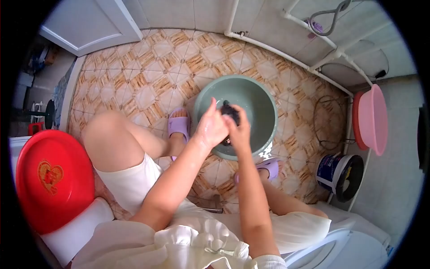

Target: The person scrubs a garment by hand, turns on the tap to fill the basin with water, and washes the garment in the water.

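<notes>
Both my hands are together above a grey-green basin (264, 112) on the tiled floor between my feet. A small dark, wet-looking cloth (230, 113) is between them. My right hand (238, 127) has its fingers wrapped round the cloth. My left hand (212, 125) presses against it from the left, thumb pointing up, its other fingers curled towards the right hand. Part of the cloth hangs below my hands, with a small light and orange patch on it. The basin's bottom is partly hidden by my hands.
A red basin (67, 179) stands at the left, beside a white surface (80, 228). Pink basin (375, 120) hangs by the right wall, above a dark bucket (340, 177). My feet wear purple slippers (179, 124). White pipes (277, 56) run along the wall; a toilet (331, 251) is at lower right.
</notes>
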{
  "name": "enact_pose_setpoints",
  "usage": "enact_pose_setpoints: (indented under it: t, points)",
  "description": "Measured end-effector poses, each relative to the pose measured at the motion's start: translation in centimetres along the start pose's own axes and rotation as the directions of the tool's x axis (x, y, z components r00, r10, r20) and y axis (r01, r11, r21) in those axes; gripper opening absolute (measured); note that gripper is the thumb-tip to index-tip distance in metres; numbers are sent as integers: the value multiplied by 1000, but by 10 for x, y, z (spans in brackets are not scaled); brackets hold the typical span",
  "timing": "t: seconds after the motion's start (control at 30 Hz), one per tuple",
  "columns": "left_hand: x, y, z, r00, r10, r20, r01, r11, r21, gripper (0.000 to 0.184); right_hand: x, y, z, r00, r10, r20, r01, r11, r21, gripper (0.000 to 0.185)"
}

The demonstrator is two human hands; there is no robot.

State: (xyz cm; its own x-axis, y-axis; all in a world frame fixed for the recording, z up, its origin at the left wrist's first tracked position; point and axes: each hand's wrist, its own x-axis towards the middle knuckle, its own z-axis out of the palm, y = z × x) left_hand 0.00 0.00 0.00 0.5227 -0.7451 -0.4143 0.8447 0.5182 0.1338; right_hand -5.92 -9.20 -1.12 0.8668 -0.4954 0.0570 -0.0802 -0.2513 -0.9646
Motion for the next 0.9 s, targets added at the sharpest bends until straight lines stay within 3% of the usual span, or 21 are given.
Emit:
enact_pose_setpoints:
  t: [0.03, 0.1, 0.17, 0.23, 0.3, 0.33, 0.37, 0.43, 0.5, 0.53, 0.57, 0.63, 0.7, 0.73, 0.77, 0.83, 0.87, 0.9]
  points:
    - [-3, -5, 5, 997, -61, 46, 63, 997, -39, 67, 3, 1, -11, 984, 164, -72, -166, 986, -21, 34]
    - [-7, 1, 5, 995, -96, 2, 94, 984, 148, 69, 23, 13, -13, 918, 259, -300, -184, 949, 255, 30]
    - [-7, 5, -1, 928, -225, -298, 355, 779, 517, 77, 24, 1, -25, 904, 221, -365, -109, 946, 304, 26]
    - [-7, -2, -9, 809, -463, -363, 577, 744, 336, 92, 9, -31, -14, 953, 56, -297, 10, 976, 215, 22]
    - [-10, -13, -10, 903, -430, -25, 399, 814, 421, 94, -14, -46, 13, 990, 14, -140, -8, 999, 49, 33]
    - [-5, -14, -12, 876, -482, 30, 455, 844, 283, 83, -15, -44, 13, 988, 20, -154, -12, 998, 56, 33]
    - [-7, -12, -11, 888, -453, 79, 430, 879, 208, 66, -16, -40, 13, 981, 18, -192, -28, 998, -50, 29]
    - [-3, -26, -15, 959, -281, 31, 260, 921, 291, 48, -18, -30, 10, 966, 5, -257, -75, 962, -262, 22]
    - [8, -40, -38, 961, -275, -41, 276, 961, 21, 38, -21, -17, 7, 949, -20, -316, -134, 878, -459, 16]
    - [-8, -41, -9, 943, -238, -234, 272, 954, 124, 33, -10, 2, -5, 886, -101, -452, -79, 928, -364, 17]
    - [-1, -45, -21, 961, -211, -180, 230, 968, 98, 34, -6, 22, -13, 839, -106, -534, -52, 961, -273, 11]
    - [0, -43, -5, 955, -203, -215, 226, 970, 86, 40, -12, 15, -11, 892, -71, -446, 12, 991, -135, 19]
    - [1, -26, -12, 984, -166, 57, 148, 959, 242, 51, -42, -7, 25, 957, -150, -248, 53, 933, -357, 31]
    - [11, -27, -41, 956, -139, 259, 42, 937, 347, 59, -43, -52, 36, 945, -79, -318, -18, 956, -292, 34]
    - [8, -25, -38, 962, -150, 226, 81, 954, 290, 62, -42, -43, 38, 942, -73, -327, -24, 958, -284, 34]
    - [0, -32, -46, 960, -186, 211, 130, 959, 253, 54, -35, -18, 41, 951, 15, -309, -169, 862, -478, 29]
    - [-1, -40, -39, 986, -166, 3, 165, 983, 75, 46, -20, -5, 12, 982, 68, -175, -133, 911, -391, 28]
    - [-13, -45, -13, 984, -108, -143, 138, 967, 215, 41, -13, 13, 3, 942, 80, -325, -171, 950, -262, 28]
